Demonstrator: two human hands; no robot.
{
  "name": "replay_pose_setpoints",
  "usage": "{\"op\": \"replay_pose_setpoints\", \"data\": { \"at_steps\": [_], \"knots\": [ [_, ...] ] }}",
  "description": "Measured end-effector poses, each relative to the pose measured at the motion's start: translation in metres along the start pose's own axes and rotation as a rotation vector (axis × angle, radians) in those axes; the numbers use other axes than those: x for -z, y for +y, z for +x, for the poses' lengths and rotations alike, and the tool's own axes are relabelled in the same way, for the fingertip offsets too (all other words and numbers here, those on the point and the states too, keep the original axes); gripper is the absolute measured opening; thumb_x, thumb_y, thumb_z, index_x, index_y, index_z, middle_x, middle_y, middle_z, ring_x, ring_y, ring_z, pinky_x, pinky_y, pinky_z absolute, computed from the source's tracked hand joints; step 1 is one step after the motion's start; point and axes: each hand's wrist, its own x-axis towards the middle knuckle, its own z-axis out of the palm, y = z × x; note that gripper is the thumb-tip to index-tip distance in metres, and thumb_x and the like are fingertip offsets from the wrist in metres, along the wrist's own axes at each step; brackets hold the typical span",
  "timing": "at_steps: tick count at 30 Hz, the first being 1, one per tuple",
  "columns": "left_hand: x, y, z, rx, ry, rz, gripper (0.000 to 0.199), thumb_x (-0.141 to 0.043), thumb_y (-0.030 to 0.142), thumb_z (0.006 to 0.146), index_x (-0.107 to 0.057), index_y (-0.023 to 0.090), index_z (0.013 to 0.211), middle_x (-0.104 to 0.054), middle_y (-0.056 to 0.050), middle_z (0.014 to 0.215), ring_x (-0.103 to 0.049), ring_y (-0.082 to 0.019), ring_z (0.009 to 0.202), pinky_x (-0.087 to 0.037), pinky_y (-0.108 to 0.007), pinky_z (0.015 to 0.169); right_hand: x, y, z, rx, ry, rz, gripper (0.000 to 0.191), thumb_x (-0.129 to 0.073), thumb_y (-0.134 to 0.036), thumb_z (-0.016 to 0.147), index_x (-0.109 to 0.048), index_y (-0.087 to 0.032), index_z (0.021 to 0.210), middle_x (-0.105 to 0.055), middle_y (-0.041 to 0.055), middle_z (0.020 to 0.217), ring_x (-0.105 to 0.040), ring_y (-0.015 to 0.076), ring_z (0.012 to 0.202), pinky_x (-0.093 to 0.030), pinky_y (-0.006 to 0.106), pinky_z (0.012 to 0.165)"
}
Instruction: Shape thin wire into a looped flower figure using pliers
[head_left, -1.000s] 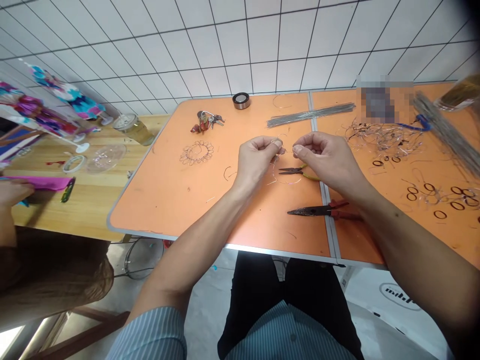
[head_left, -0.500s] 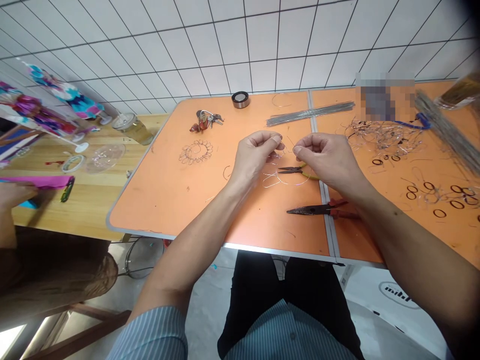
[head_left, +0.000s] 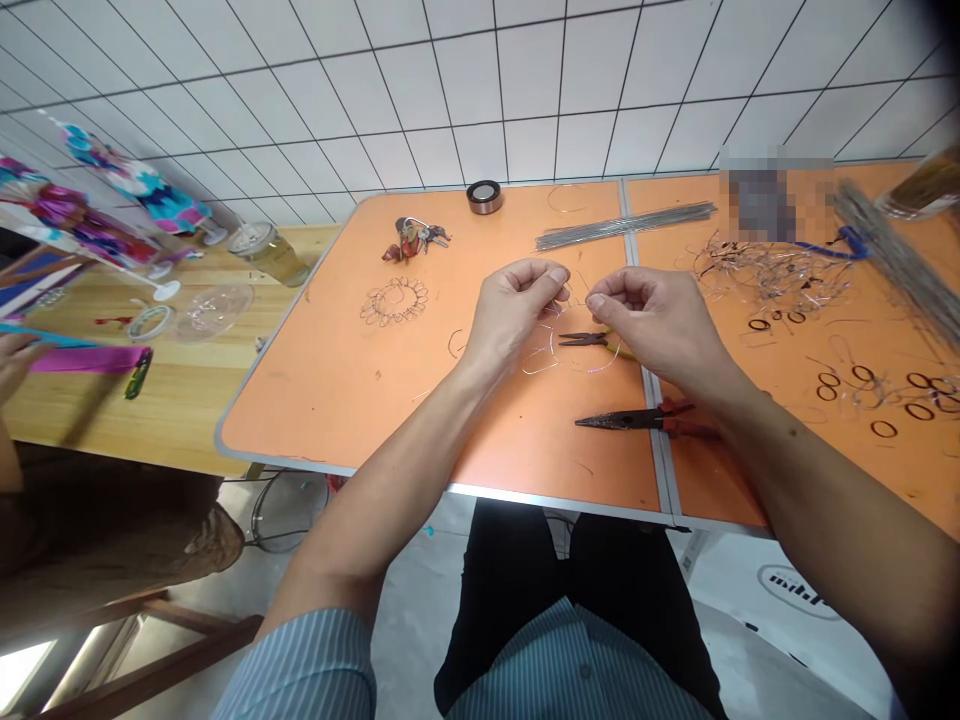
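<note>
The left hand (head_left: 519, 300) pinches fine wire (head_left: 553, 345) between thumb and forefinger, its thin loops showing below the fingers over the small pliers (head_left: 583, 340). The right hand (head_left: 651, 312) is just beside it, thumb and forefinger drawn close; the strand there is too thin to tell whether it is gripped. The step in hand looks like shaping the wire by fingertip, and the next move seems to call for a steady left pinch and a careful right-hand guide. The red-handled pliers (head_left: 619, 421) and a looped wire ring (head_left: 395, 302) lie on the bench (head_left: 352, 400).
</note>
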Motion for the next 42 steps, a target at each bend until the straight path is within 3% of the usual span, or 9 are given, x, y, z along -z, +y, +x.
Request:
{"op": "replay_pose_setpoints", "data": {
  "at_steps": [12, 19, 24, 32, 42],
  "knots": [
    [0.002, 0.005, -0.001, -0.02, -0.022, 0.032, 0.028, -0.094, 0.046, 0.094, -0.084, 0.02, 0.096, -0.081, -0.002, 0.087, -0.071, -0.01, 0.077, -0.058, -0.024, 0.077, 0.001, -0.001, 0.0, 0.004, 0.04, 0.131, 0.013, -0.079, -0.019, 0.091, -0.077, -0.025, 0.081, -0.077, 0.0028, 0.082, -0.068, 0.0197, 0.074, -0.054, 0.036, 0.071],
    [0.002, 0.008, -0.003, -0.035, -0.036, 0.012, 0.021, -0.091, 0.04, 0.098, -0.085, 0.02, 0.101, -0.082, -0.003, 0.091, -0.073, -0.011, 0.08, -0.057, -0.024, 0.077, 0.001, 0.003, -0.001, 0.024, 0.093, 0.153, 0.013, -0.086, -0.025, 0.093, -0.077, -0.026, 0.085, -0.075, 0.0024, 0.081, -0.067, 0.0198, 0.073, -0.054, 0.035, 0.066],
    [0.001, 0.009, -0.003, -0.043, -0.023, 0.017, 0.019, -0.09, 0.038, 0.098, -0.084, 0.02, 0.099, -0.079, -0.001, 0.085, -0.071, -0.011, 0.078, -0.057, -0.024, 0.078, 0.001, 0.0, -0.003, 0.038, 0.097, 0.136, 0.015, -0.083, -0.023, 0.096, -0.074, -0.026, 0.084, -0.076, 0.0021, 0.082, -0.069, 0.0195, 0.076, -0.055, 0.035, 0.071],
    [-0.002, 0.012, -0.004, -0.043, -0.002, 0.013, 0.021, -0.092, 0.038, 0.096, -0.081, 0.02, 0.094, -0.077, -0.001, 0.081, -0.071, -0.011, 0.077, -0.057, -0.025, 0.075, 0.003, -0.002, -0.004, 0.039, 0.093, 0.056, 0.015, -0.081, -0.035, 0.098, -0.073, -0.027, 0.087, -0.079, 0.005, 0.09, -0.073, 0.0237, 0.083, -0.061, 0.04, 0.077],
    [-0.003, 0.014, -0.005, -0.04, 0.007, -0.011, 0.019, -0.093, 0.035, 0.096, -0.081, 0.02, 0.094, -0.075, 0.0, 0.08, -0.072, -0.012, 0.078, -0.057, -0.025, 0.077, 0.004, -0.004, -0.005, 0.023, 0.095, 0.057, 0.011, -0.08, -0.031, 0.097, -0.074, -0.027, 0.088, -0.079, 0.0049, 0.091, -0.073, 0.024, 0.084, -0.061, 0.04, 0.079]
  ]
}}
